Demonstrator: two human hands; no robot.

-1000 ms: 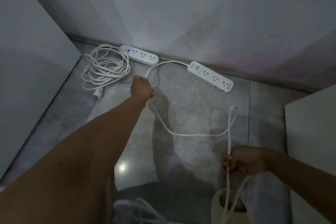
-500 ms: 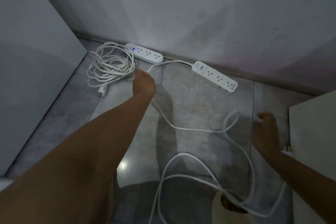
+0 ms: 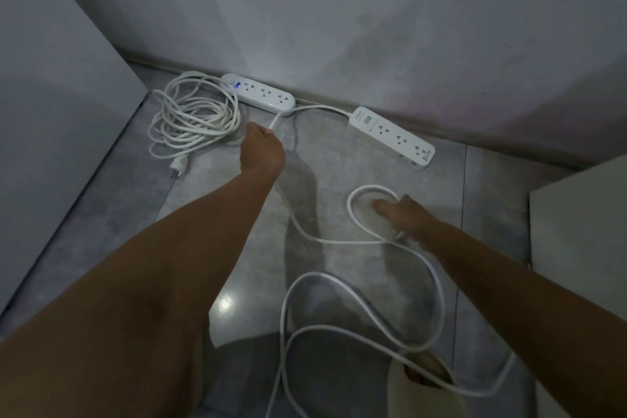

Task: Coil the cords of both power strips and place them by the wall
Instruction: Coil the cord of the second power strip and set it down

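Observation:
Two white power strips lie along the wall's base: the left strip point(image 3: 258, 93) with a blue light, and the right strip point(image 3: 392, 135). The left strip's cord point(image 3: 193, 115) lies coiled beside it with its plug point(image 3: 177, 167) on the floor. The right strip's cord point(image 3: 342, 243) runs loose across the floor in big loops. My left hand point(image 3: 263, 149) is closed on this cord near the left strip. My right hand point(image 3: 402, 215) reaches flat, fingers apart, over a small loop point(image 3: 353, 200) of the cord, holding nothing.
Grey tiled floor point(image 3: 220, 200). A grey panel point(image 3: 51, 112) stands at the left, a pale cabinet point(image 3: 583, 220) at the right. A slippered foot point(image 3: 420, 380) shows at the bottom with cord lying across it.
My right hand let go of the cord, which dropped into loose loops on the floor, then swung forward and left over a small loop. My left hand kept its hold.

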